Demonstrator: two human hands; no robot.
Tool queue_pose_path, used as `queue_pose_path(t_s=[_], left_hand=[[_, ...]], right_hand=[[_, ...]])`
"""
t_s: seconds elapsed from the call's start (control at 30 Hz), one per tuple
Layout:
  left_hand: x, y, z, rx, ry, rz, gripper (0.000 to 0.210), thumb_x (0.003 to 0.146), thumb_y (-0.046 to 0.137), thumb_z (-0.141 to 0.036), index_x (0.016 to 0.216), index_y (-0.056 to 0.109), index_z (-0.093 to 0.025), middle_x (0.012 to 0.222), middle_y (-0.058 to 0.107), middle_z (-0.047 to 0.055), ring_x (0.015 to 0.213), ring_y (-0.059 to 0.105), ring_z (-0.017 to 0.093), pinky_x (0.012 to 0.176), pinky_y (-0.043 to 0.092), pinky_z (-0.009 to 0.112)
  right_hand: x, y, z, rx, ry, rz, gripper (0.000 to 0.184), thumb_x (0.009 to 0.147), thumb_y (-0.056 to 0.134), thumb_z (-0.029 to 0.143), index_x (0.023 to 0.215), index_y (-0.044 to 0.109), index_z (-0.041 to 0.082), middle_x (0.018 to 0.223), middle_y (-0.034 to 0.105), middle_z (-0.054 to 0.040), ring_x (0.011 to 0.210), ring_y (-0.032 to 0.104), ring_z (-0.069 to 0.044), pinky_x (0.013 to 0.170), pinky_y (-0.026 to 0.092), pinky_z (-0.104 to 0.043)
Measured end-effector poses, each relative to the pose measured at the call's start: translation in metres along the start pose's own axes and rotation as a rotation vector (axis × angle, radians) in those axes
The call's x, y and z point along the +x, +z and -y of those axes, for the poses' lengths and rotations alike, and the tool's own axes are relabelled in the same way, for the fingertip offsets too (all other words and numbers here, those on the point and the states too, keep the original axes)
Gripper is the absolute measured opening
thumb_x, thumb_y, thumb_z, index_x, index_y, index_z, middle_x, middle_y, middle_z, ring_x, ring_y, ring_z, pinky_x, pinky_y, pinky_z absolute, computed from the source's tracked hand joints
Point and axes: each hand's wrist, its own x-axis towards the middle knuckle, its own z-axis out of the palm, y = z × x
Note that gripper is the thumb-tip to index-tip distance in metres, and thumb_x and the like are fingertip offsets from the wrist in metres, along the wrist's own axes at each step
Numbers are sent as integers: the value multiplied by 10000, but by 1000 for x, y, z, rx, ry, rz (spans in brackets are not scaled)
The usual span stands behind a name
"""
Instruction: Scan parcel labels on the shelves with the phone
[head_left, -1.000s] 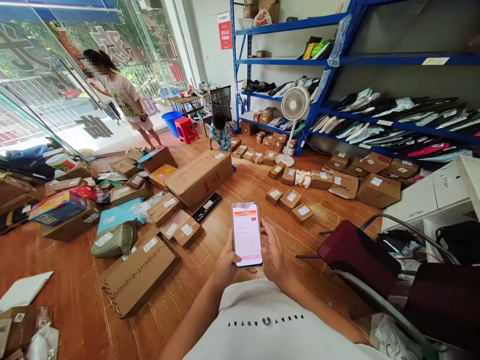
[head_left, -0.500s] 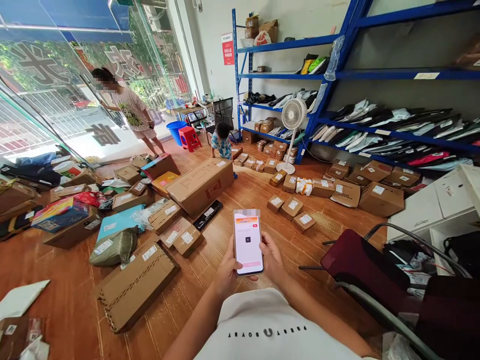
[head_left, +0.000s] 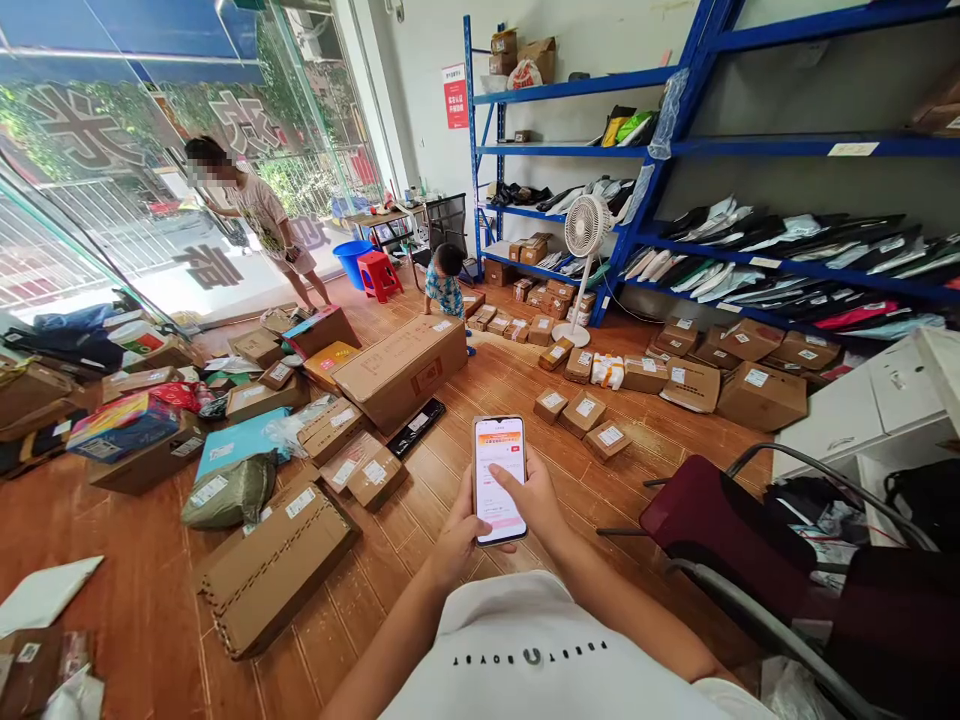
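Note:
A smartphone (head_left: 501,505) with a lit white, pink and orange screen is upright in front of my chest. My left hand (head_left: 456,530) is closed around its left edge, the thumb lying on the lower left of the screen and fingers behind it. On the right side, my right hand (head_left: 541,498) also grips the phone, its thumb stretched across the upper middle of the screen. Most of the fingers behind the phone are hidden. Beyond it on the wooden floor lie a slim black package (head_left: 416,428) and a long cardboard box (head_left: 405,370).
Parcels, including a flat carton (head_left: 277,565), cover the floor at left. Blue shelves (head_left: 570,150) hold packages behind a white fan (head_left: 588,225). A dark red chair (head_left: 712,530) stands at right. A small person (head_left: 446,285) is behind the long box; another person (head_left: 259,210) stands by the glass.
My right thumb has moved from the phone's right edge onto its screen. More text and pink marks now show there instead of a small dark square. The small person has straightened slightly.

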Motion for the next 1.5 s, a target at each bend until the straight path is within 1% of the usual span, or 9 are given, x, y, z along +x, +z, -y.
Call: queue_pose_path(t_s=[0.07, 0.13, 0.23, 0.33, 0.53, 0.87, 1.13, 1.3, 1.5], left_hand=[[-1, 2, -1, -16, 8, -18, 1048, 599, 512, -119, 1538, 120, -371, 1479, 427, 63, 1053, 599, 304, 659, 585, 343], [-2, 3, -1, -30, 5, -22, 1047, 603, 512, -127, 1542, 108, -354, 1472, 437, 79, 1039, 608, 305, 634, 583, 335], [-2, 3, -1, -45, -2, -23, 1028, 612, 519, -130, 1536, 127, -352, 1495, 406, 76, 1049, 605, 304, 648, 587, 349], [-2, 2, 1, -65, 0, -21, 1016, 603, 531, -129, 1527, 163, -335, 1494, 407, 82, 1053, 603, 309, 675, 590, 367], [0, -3, 5, -75, -4, -2, 1021, 622, 542, -151, 1533, 122, -344, 1490, 408, 85, 1047, 602, 314, 654, 590, 367], [1, -5, 6, -71, 22, -6, 986, 618, 529, -147, 1522, 177, -324, 1452, 451, 102, 1046, 608, 321, 645, 596, 376], [3, -7, 4, -76, 23, -17, 981, 621, 528, -121, 1517, 188, -330, 1438, 461, 99, 1009, 623, 301, 601, 592, 331], [6, -11, 1, -88, 30, -20, 980, 623, 520, -114, 1520, 191, -333, 1418, 483, 92, 1007, 622, 294, 608, 591, 326], [9, -19, -6, -114, 63, 6, 999, 645, 542, -135, 1534, 134, -340, 1438, 466, 95, 1081, 586, 325, 659, 603, 375]], right_hand=[[-2, -1, -2, 100, 16, 45, 304, 816, 653, 382, 1048, 606, 191, 953, 720, -57, 775, 666, -208, 673, 536, -315], [-5, -3, -4, 146, 32, 74, 274, 828, 610, 353, 1054, 607, 197, 940, 720, -47, 744, 662, -203, 641, 529, -304], [-7, -5, -6, 95, 29, 55, 285, 796, 633, 300, 1062, 603, 203, 968, 718, -44, 791, 666, -215, 668, 534, -310], [-8, -5, -6, 83, 29, 37, 287, 791, 633, 294, 1059, 600, 198, 979, 718, -50, 810, 668, -221, 693, 544, -324], [-8, -4, -5, 162, 32, 78, 291, 805, 594, 308, 1067, 613, 184, 962, 724, -57, 777, 672, -218, 654, 529, -304], [-7, -4, -8, 173, 46, 82, 289, 826, 582, 319, 1082, 609, 188, 942, 727, -39, 748, 674, -203, 602, 520, -279], [-1, -2, -11, 27, 12, 36, 300, 797, 666, 322, 1057, 610, 184, 954, 718, -40, 811, 668, -208, 675, 538, -293], [1, 3, -6, 141, 41, 95, 305, 837, 587, 355, 1091, 608, 187, 924, 716, -34, 723, 656, -190, 584, 503, -265], [7, 12, -3, 148, 61, 80, 285, 839, 581, 380, 1046, 626, 188, 897, 719, -23, 714, 651, -181, 607, 496, -256]])
